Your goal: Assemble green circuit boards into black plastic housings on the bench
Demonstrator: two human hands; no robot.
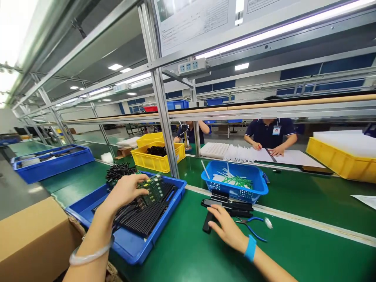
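Note:
My left hand (127, 192) is closed, thumb and fingers pinching a green circuit board panel (155, 188) with rows of small parts. The panel is held tilted above a blue tray (129, 246) of black ribbed strips (143, 219). My right hand (227, 227) has its fingers apart around the upper end of a black oblong casing (207, 224) lying on the green bench. Whether its fingertips touch the casing is hard to tell. More black casings (241, 209) lie just beyond, and blue-handled pliers (254, 227) are right of this hand.
A blue basket (249, 192) holds green and white strips. Bundled black cables (120, 172) stand behind the tray. A cardboard box (38, 239) is at left, a metal post (160, 94) rises ahead, and yellow bins (151, 158) stand behind. Two people sit across the bench.

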